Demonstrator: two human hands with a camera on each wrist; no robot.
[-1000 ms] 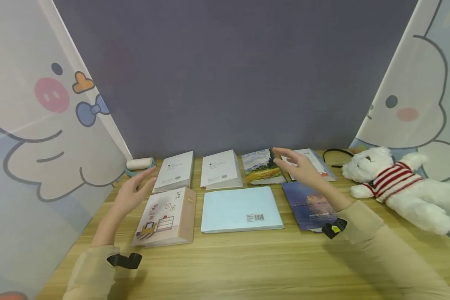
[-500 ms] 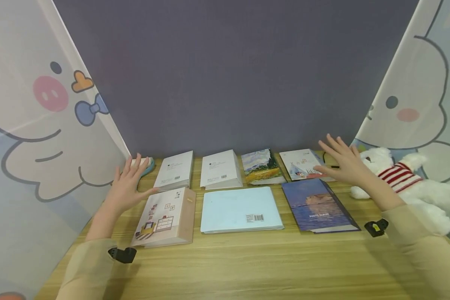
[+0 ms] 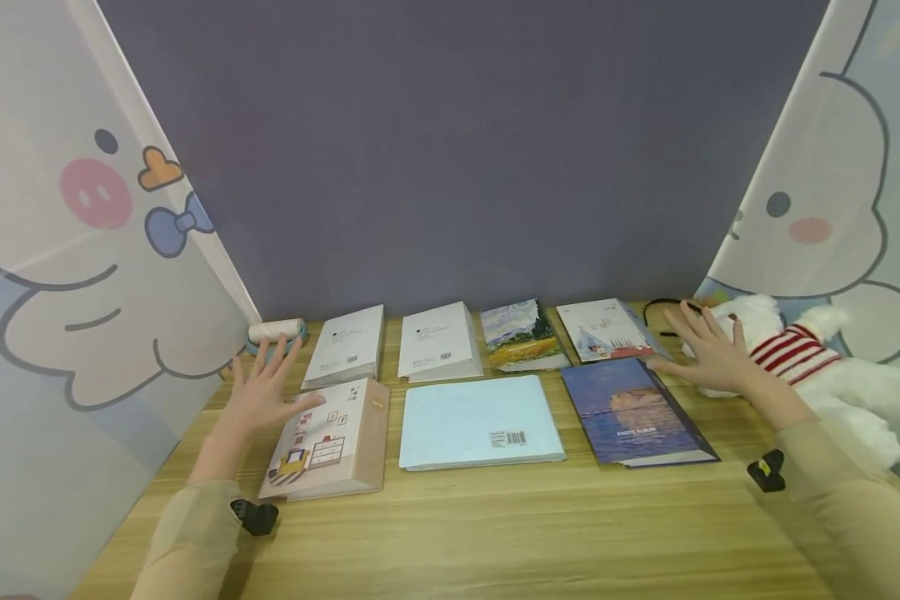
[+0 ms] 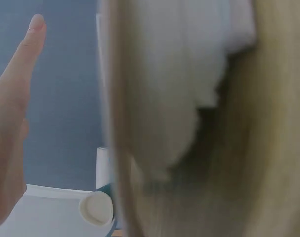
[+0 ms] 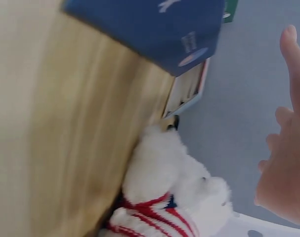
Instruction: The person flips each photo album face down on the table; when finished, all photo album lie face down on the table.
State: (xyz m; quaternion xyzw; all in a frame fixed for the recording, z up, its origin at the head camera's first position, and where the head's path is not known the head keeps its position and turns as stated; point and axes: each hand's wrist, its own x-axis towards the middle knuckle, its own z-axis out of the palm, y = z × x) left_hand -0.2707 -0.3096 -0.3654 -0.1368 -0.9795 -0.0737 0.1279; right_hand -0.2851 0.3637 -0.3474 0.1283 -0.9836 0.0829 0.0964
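My left hand (image 3: 253,404), fingers spread, hovers at the left edge of a pale album with a room drawing (image 3: 345,450). My right hand (image 3: 716,357), fingers also spread, is between the dark blue photo album (image 3: 611,417) and a white teddy bear (image 3: 851,408) in a striped sweater. Both hands hold nothing. A light blue album (image 3: 465,412) lies face down between the two front albums. Behind stand a white album (image 3: 345,342), a second white album (image 3: 429,333), a landscape-painting album (image 3: 520,329) and a tent-picture album (image 3: 596,329). The left wrist view is blurred over the table.
A white roll with a blue handle (image 3: 279,328) lies at the back left, beyond my left fingers. Near the bear's head is a thin black band (image 3: 648,312). A grey partition (image 3: 450,150) closes off the back of the wooden table (image 3: 480,533); printed panels flank it.
My right hand has moved right, away from above the albums, then lowered beside the bear. My left fingers have spread and the hand has dipped slightly. The albums stay where they were.
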